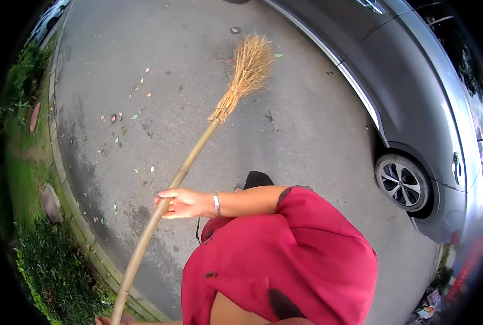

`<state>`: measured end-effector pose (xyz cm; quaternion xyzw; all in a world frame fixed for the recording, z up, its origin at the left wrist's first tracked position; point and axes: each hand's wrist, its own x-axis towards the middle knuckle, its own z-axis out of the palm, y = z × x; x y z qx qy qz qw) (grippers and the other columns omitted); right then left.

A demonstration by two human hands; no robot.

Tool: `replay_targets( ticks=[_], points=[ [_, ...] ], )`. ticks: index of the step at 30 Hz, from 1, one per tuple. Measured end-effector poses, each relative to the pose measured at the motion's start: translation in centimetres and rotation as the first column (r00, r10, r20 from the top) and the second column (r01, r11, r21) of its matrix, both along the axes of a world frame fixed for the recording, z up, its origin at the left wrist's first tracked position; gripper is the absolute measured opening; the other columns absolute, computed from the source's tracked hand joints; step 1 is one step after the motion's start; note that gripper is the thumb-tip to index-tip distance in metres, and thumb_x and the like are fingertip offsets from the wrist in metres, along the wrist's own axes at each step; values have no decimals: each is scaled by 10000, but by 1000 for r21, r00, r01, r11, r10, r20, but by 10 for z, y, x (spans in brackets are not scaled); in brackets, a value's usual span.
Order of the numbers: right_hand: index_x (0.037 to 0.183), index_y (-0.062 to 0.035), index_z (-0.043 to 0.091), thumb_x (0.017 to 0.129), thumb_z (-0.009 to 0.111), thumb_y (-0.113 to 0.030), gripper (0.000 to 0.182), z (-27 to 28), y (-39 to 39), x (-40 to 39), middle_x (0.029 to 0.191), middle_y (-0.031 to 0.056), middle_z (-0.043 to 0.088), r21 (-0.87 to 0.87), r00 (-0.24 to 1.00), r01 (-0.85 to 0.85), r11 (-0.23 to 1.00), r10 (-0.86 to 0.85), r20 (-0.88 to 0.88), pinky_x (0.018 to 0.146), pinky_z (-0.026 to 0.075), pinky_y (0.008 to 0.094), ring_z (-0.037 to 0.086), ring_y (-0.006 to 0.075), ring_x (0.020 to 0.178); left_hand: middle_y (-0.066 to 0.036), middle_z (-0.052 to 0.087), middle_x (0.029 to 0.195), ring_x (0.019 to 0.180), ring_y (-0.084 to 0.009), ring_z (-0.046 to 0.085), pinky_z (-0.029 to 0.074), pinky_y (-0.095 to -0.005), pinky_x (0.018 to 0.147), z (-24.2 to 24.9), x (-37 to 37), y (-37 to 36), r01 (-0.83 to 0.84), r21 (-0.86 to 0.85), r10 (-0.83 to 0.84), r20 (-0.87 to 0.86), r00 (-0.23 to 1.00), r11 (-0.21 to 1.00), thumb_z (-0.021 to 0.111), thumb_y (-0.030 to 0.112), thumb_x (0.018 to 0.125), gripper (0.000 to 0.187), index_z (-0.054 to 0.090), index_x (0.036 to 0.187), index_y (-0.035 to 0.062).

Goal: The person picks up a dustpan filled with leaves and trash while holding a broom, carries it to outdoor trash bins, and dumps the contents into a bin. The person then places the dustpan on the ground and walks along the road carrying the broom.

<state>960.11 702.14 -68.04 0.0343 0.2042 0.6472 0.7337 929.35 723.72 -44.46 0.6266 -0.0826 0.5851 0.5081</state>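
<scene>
A long broom (153, 221) slants across the head view, with a bamboo-like handle and bristles (250, 62) of dry twigs bound at the neck. My right hand (181, 203), with a bracelet at its wrist, is closed around the middle of the handle. Lower down, my left hand (103, 320) grips the handle near its upper end; the bottom edge of the view cuts off most of that hand. The bristles rest on or just above the grey pavement (306, 124); the exact contact cannot be told.
A grey car (414, 108) stands along the right, its wheel (401, 182) nearest to me. At left, a curb (63, 179) borders grass and shrubs (52, 265). Small fallen leaves (113, 117) dot the pavement. A dark shoe (258, 179) shows beyond my red garment (284, 254).
</scene>
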Motion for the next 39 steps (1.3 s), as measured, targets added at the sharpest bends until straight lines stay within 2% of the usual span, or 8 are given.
replay_targets(
  ticks=[1, 3, 10, 15, 26, 33, 34, 39],
  points=[
    [876, -23, 520, 797, 600, -152, 171, -7, -25, 21, 923, 133, 559, -59, 999, 50, 997, -51, -16, 908, 396, 417, 524, 251, 954, 73, 314, 556, 542, -76, 376, 323, -276, 585, -19, 23, 15, -121, -90, 114, -80, 990, 989, 386, 279, 876, 250, 375, 642, 192],
    [859, -4, 501, 806, 587, -196, 217, -43, -72, 71, 905, 154, 551, -241, 961, 272, 931, -276, 20, 924, 382, 448, 516, 286, 951, 21, 211, 562, 577, -120, 282, 282, -315, 745, -63, 90, 42, 256, -510, -265, 57, 963, 821, 476, 159, 857, 343, 272, 582, 136],
    [665, -38, 435, 777, 475, -74, 124, -171, -226, 217, 568, 50, 445, -792, 669, 453, 409, -744, -1, 662, 441, 359, 461, 195, 562, -14, 346, 595, 623, -153, 374, 369, -344, 791, -187, 392, -8, 276, -752, -556, -142, 819, 599, 514, 192, 849, 241, 367, 678, 106],
    [631, -47, 408, 745, 464, -33, 128, -233, -244, 320, 564, 51, 426, -806, 628, 400, 436, -771, -105, 612, 427, 366, 414, 198, 517, -22, 358, 593, 624, -155, 379, 374, -362, 801, -160, 518, -42, 304, -768, -606, -134, 784, 564, 528, 156, 827, 213, 381, 681, 103],
    [705, -28, 421, 804, 466, -50, 112, -171, 67, 517, 606, 77, 418, -514, 994, 6, 858, -60, -88, 661, 449, 398, 444, 207, 578, 8, 262, 587, 630, -129, 306, 275, -314, 743, -46, 464, -70, -184, -518, 67, -235, 970, 836, 518, 117, 808, 282, 304, 624, 126],
    [672, -28, 441, 782, 507, -39, 128, -115, 256, 464, 608, 80, 458, -270, 888, -425, 864, 456, 60, 664, 455, 395, 479, 216, 618, 35, 301, 579, 630, -125, 326, 286, -317, 744, 1, 442, -142, -661, -168, 629, -208, 749, 731, 627, 223, 738, 342, 331, 589, 140],
    [672, -28, 441, 782, 507, -39, 128, -105, 269, 451, 608, 80, 458, -265, 870, -457, 849, 489, 65, 664, 455, 395, 479, 216, 618, 72, 335, 585, 583, -84, 394, 330, -288, 620, 11, 445, -135, -674, 130, 685, -181, 706, 728, 398, 254, 865, 215, 388, 659, 193],
    [656, -35, 468, 772, 554, -53, 145, -26, 290, 381, 627, 91, 498, -123, 851, -507, 853, 519, 87, 703, 457, 371, 509, 216, 647, 83, 369, 586, 582, -79, 416, 358, -294, 658, 39, 371, -115, -644, 173, 626, 150, 765, 745, 449, 335, 844, 239, 395, 667, 182]
  ],
)
